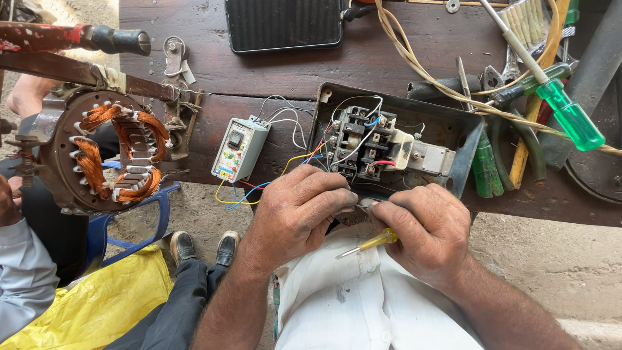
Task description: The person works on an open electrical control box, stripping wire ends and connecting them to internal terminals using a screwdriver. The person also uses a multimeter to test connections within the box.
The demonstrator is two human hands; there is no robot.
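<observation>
My left hand (297,210) and my right hand (424,227) meet at the near edge of a dark metal starter box (463,152), fingers pinched together on a small part that is mostly hidden. A small yellow-handled screwdriver (376,242) is held in my right hand, its shaft pointing down-left. Inside the box sits a black and cream contactor (366,146) with white, red and blue wires. To the left of the box lies a small pale green timer unit (238,149), joined to it by coloured wires.
A motor stator with copper windings (107,155) sits at the left in a clamp. Green-handled screwdrivers (570,116), pliers and cream cable lie at the right. A black ribbed panel (284,24) lies at the bench's far side. Another person's sleeve (23,272), shoes and yellow sheet are below left.
</observation>
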